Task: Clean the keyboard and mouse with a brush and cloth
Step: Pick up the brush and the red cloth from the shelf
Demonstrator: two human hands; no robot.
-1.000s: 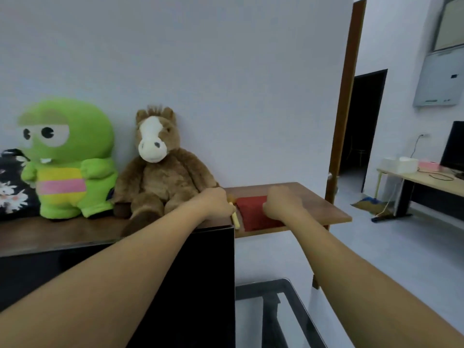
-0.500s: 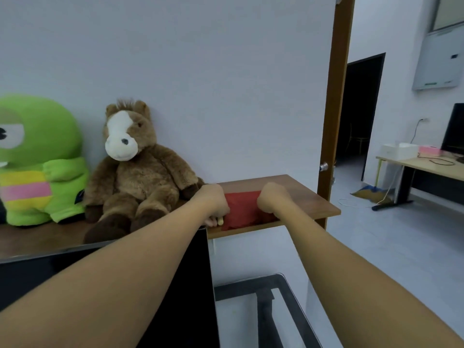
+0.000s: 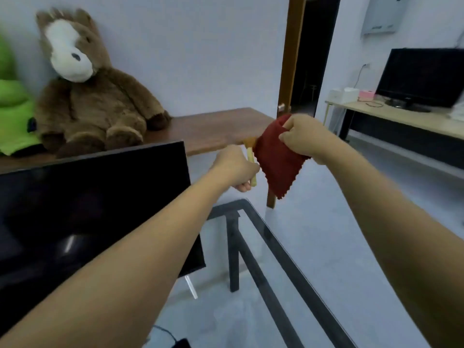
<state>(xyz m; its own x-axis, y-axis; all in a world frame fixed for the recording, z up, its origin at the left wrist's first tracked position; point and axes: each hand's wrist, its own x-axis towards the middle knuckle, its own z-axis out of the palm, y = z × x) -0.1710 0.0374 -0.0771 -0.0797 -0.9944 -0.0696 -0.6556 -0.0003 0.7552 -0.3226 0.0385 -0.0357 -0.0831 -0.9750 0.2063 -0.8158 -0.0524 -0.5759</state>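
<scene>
Red cloth (image 3: pixel 278 159) hangs in the air just off the right end of the wooden table (image 3: pixel 218 129). Right hand (image 3: pixel 301 136) pinches its top corner; grip clamped on the fabric. Left hand (image 3: pixel 234 165) is just beside it, grip closed round a yellow-handled brush (image 3: pixel 251 156), bristle end up, at the cloth's left edge. Brown plush horse (image 3: pixel 88 96) sits on the table against the wall.

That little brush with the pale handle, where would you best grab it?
By the slim handle of the brush, coming from its left side, as the left hand does. The handle stands nearly upright, bristles on top, and the red cloth hangs close on its right.
</scene>
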